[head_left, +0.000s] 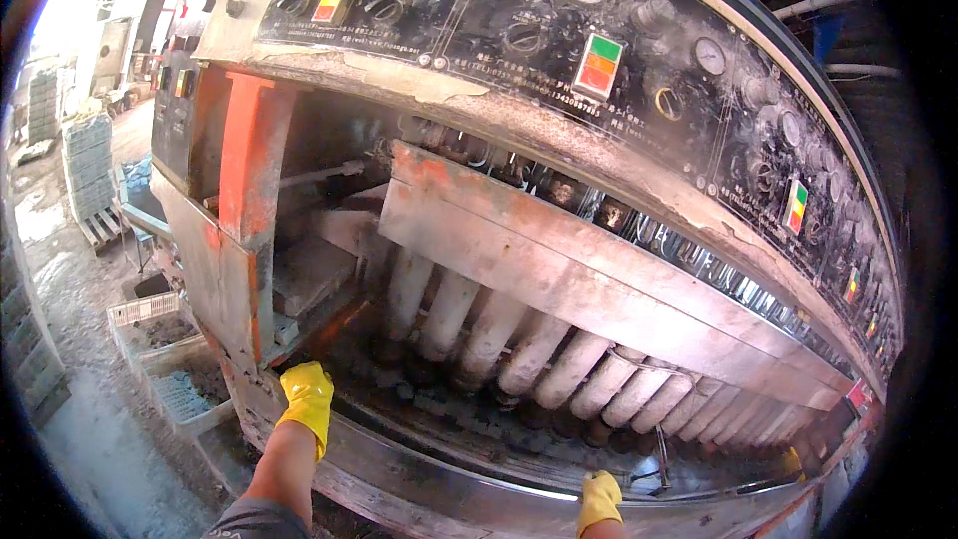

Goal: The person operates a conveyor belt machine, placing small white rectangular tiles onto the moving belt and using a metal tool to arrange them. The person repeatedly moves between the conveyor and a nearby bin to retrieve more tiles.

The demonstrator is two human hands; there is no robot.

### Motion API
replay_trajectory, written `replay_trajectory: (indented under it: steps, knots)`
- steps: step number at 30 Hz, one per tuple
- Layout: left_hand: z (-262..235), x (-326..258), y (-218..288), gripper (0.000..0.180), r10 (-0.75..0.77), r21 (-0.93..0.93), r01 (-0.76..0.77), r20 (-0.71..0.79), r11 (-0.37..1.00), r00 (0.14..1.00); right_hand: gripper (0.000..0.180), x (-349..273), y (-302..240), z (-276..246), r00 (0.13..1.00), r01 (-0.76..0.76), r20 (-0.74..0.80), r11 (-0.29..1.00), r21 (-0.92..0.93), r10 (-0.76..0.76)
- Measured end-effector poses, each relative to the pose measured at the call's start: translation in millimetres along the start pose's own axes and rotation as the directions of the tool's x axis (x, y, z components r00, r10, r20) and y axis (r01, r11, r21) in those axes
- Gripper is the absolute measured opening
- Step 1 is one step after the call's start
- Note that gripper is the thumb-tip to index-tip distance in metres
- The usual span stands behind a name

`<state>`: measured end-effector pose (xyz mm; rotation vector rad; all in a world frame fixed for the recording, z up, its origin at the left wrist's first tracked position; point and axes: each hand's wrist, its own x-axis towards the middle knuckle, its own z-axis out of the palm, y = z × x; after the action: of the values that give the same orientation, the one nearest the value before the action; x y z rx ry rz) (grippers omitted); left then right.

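Both yellow-gloved hands are at the long front rail (449, 482) of a large machine: the left hand (307, 404) near the rail's left corner, the right hand (600, 499) farther along toward its right end. The left fingers look curled down at the rail's inner edge, though whether they grip it cannot be told. The right fingers are partly turned from view, so how far they are open, and whether they hold anything, cannot be told either. The rail itself runs along the front of the machine bed, below the row of thick pale cylinders (534, 354).

As for progress, the work seems to be at the stage of handling or checking at the rail; no loose piece shows clearly in either hand, and nothing visible marks a finished result. What remains cannot be judged from this view.

The bed behind the rail is dark and murky, so anything lying flat there is hard to make out. The slanted metal panel (599, 269) hides the cylinders' upper parts. The right forearm is mostly cut off by the lower edge, and the machine's far right end shrinks into the curved, black rim.
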<state>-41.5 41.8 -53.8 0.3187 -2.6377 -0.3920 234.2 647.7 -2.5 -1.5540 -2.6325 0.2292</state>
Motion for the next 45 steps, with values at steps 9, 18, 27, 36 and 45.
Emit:
replay_trajectory:
  steps: [9, 18, 27, 36, 45]
  knots:
    - [6.2, -0.4, -4.2, 0.026, 0.023, 0.023, -0.022, -0.058, 1.000, 0.998, 0.046, -4.6, 2.8, 4.5, 1.000, -0.007, 0.024, 0.999, 0.050, 0.006]
    - [-19.2, -7.4, -1.5, 0.032, 0.023, 0.011, -0.025, 0.114, 1.000, 0.993, 0.050, -28.3, 9.8, -23.7, 0.999, 0.035, 0.016, 0.999, -0.023, -0.034]
    - [-46.9, -16.9, 2.7, 0.041, -0.013, 0.028, 0.006, 0.246, 1.000, 0.969, 0.043, -18.0, 43.0, -10.8, 0.996, 0.073, -0.035, 0.994, -0.077, -0.076]
    - [-46.2, -20.2, -2.2, 0.036, -0.025, 0.135, -0.001, 0.188, 0.991, 0.982, 0.043, -34.8, 25.2, -42.8, 0.991, -0.042, 0.130, 0.993, 0.109, 0.027]
    - [-68.7, -30.0, 10.5, 0.038, -0.033, 0.045, 0.021, 0.271, 0.999, 0.962, 0.045, -24.8, 44.1, -30.9, 0.994, -0.034, 0.103, 0.995, 0.099, 0.023]
